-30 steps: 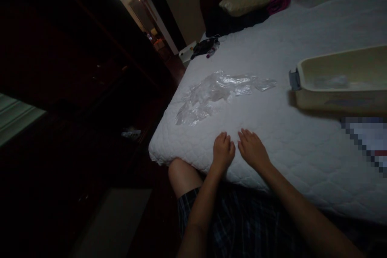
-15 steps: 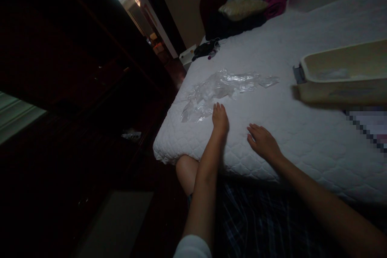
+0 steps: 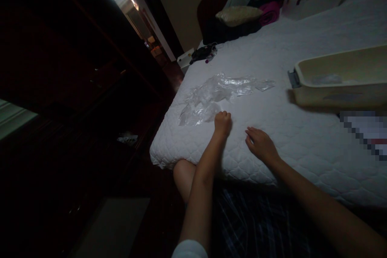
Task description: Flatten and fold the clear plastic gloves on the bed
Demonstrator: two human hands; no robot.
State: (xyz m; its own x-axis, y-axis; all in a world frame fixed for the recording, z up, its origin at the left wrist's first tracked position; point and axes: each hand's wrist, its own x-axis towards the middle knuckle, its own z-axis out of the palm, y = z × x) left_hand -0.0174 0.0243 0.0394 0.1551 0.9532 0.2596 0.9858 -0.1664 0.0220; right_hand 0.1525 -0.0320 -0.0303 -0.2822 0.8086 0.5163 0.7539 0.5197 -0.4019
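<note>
One left hand (image 3: 223, 123): you are holding it curled beside clear plastic (image 3: 222, 86); grip unclear.
One right hand (image 3: 261, 144): you are holding it narrowly parted over the bed (image 3: 305, 149).

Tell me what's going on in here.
A person has both bare hands over a white quilted bed surface. The left hand, fingers curled, is at the near edge of some crumpled clear plastic film; whether it grips any is unclear. The right hand is beside it, seemingly empty. A long cream open-topped tub with a grey clip is farther right.
</note>
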